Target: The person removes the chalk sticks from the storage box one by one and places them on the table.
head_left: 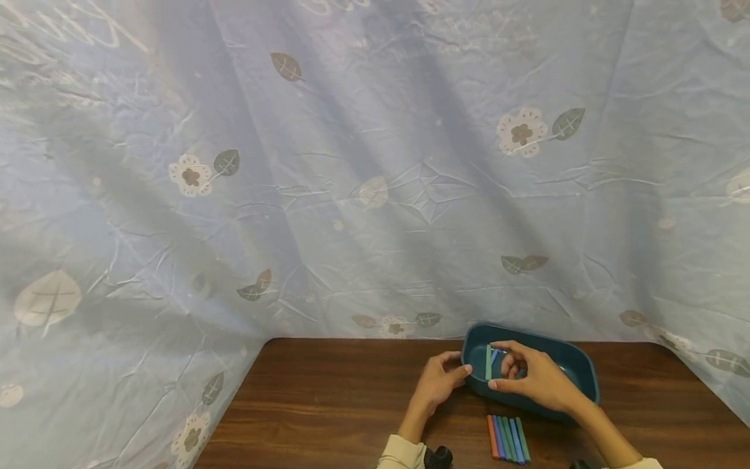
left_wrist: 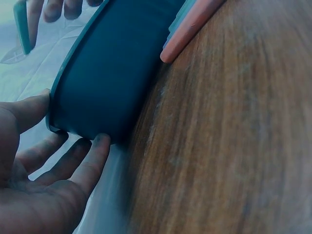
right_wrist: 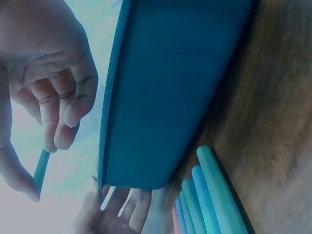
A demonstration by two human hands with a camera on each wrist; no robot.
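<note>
A dark teal plastic bin [head_left: 530,402] stands at the back right of the table. My left hand [head_left: 439,381] grips its left end, thumb at the rim and fingers against the outer wall, as the left wrist view also shows. Over the bin, my right hand [head_left: 536,378] pinches a green chalk stick [head_left: 489,362] by its two ends between thumb and a fingertip, the other fingers curled in. Behind that stick, a blue chalk stick [head_left: 495,356] shows inside the bin. In front of the bin, several chalk sticks [head_left: 507,439] in orange, blue and green lie side by side.
The brown wooden table [head_left: 328,404] has rounded back corners. A pale blue-grey curtain [head_left: 375,247] with flowers and leaves hangs right behind the table and around its sides. Close to my left sleeve [head_left: 401,453] is a black wrist device [head_left: 438,457].
</note>
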